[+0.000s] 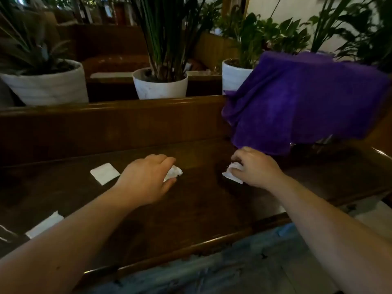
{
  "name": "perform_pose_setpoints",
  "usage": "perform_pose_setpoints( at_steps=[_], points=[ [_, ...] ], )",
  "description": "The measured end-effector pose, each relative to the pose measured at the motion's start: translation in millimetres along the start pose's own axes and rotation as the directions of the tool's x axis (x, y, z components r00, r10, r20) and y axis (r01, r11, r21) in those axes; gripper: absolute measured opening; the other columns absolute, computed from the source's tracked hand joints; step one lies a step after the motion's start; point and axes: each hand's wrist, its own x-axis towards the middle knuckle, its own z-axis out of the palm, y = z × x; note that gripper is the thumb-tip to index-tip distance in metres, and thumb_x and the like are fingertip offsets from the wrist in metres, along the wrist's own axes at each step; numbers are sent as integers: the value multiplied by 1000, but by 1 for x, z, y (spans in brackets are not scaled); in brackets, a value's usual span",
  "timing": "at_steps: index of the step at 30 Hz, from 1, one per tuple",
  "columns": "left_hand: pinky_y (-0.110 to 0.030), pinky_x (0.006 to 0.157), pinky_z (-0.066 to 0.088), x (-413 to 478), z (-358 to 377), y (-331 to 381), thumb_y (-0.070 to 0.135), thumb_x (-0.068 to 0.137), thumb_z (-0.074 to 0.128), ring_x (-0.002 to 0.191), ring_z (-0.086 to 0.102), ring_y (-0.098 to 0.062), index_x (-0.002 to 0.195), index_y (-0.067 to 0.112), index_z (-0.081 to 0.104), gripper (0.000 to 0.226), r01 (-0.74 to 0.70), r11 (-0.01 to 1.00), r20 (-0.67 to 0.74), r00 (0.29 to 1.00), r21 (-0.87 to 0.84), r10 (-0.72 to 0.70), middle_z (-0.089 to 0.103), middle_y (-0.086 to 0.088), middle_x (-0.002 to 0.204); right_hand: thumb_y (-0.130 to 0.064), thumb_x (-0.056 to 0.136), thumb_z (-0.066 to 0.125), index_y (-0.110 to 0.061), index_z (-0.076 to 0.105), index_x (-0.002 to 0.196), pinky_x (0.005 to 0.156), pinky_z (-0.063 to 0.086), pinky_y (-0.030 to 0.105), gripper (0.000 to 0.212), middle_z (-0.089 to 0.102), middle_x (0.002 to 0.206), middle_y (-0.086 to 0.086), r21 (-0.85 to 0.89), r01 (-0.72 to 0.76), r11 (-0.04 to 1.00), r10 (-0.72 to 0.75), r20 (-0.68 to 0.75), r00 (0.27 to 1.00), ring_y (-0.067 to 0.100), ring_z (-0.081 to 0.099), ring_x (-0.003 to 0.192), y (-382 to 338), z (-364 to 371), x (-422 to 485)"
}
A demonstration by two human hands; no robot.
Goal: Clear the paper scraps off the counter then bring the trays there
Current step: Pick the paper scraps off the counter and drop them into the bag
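While purple cloth overhangs the counter, each hand's grip pinches a scrap

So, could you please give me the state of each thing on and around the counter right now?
left hand: fingers closing on a crumpled scrap
right hand: gripping a crumpled scrap
flat scrap: lying untouched on the counter
near-left scrap: flat, untouched
purple cloth: draped over something hidden
trays: not in view
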Motion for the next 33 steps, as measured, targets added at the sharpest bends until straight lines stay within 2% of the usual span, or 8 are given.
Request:
perform_pose_setpoints(
  at_steps=[4, 10, 12, 18, 23, 26, 29, 33],
  points=[
    [-33, 93, 48, 24, 9, -2, 45, 93, 48, 123, 49, -17, 140, 26, 33, 53, 0, 999, 40, 999, 52, -2, 49, 1, 140, -42, 89, 58, -22, 62, 108, 69, 45, 32, 29, 60, 109, -2, -111, -37, 993, 45, 68, 997, 14, 57, 92, 18, 4, 20],
    [-32, 86, 50, 49, 18, -4, 45, 93, 47, 116, 52, -17, 136, 24, 37, 49, 41, 993, 94, 994, 112, -52, 51, 0, 134, -41, 88, 58, -21, 65, 99, 78, 53, 38, 24, 61, 105, -2, -69, -5, 998, 20, 214, 977, 16, 59, 92, 37, 17, 40],
    [-33, 86, 51, 52, 21, -6, 45, 93, 47, 116, 52, -17, 135, 23, 38, 48, 46, 993, 131, 990, 110, -61, 51, 0, 134, -37, 90, 57, -23, 63, 98, 76, 51, 35, 18, 58, 102, -5, -68, 23, 997, -6, 239, 971, 14, 57, 90, 38, 19, 44],
    [-34, 80, 50, 51, 39, -17, 47, 92, 46, 110, 54, -20, 134, 23, 39, 48, 92, 989, 241, 963, 119, -118, 52, -2, 129, -33, 92, 56, -32, 56, 90, 64, 41, 27, 2, 55, 92, -12, 0, 102, 995, -101, 184, 978, 7, 54, 83, 29, 20, 55],
    [-36, 88, 46, 43, 50, -24, 34, 93, 52, 109, 53, -20, 124, 25, 51, 33, 199, 973, 271, 936, 114, -223, 54, -2, 124, -36, 91, 60, -31, 61, 88, 64, 50, 30, 6, 61, 86, -12, 133, 134, 982, -154, 149, 977, 5, 57, 77, 5, 16, 63],
    [-31, 78, 47, 31, 48, -26, 27, 90, 57, 98, 55, -17, 114, 26, 55, 24, 235, 968, 223, 942, 90, -249, 57, 1, 114, -38, 90, 61, -31, 63, 87, 66, 54, 34, 7, 62, 82, -13, 186, 155, 970, -183, 149, 972, 5, 59, 75, -15, 15, 71],
    [-28, 70, 44, 11, 39, -33, 26, 92, 56, 94, 57, -16, 111, 24, 57, 19, 256, 964, 119, 957, 73, -264, 59, 2, 109, -38, 90, 61, -30, 65, 92, 70, 56, 35, 9, 62, 86, -13, 210, 187, 960, -225, 170, 959, 6, 59, 78, -44, 15, 81],
    [-27, 64, 40, -22, 20, -49, 29, 91, 56, 89, 60, -16, 108, 26, 59, 17, 320, 941, -11, 947, 108, -320, 62, 5, 105, -37, 92, 60, -29, 65, 97, 74, 55, 33, 11, 62, 94, -12, 236, 320, 918, -364, 178, 914, 5, 58, 84, -97, 16, 96]
  ],
)
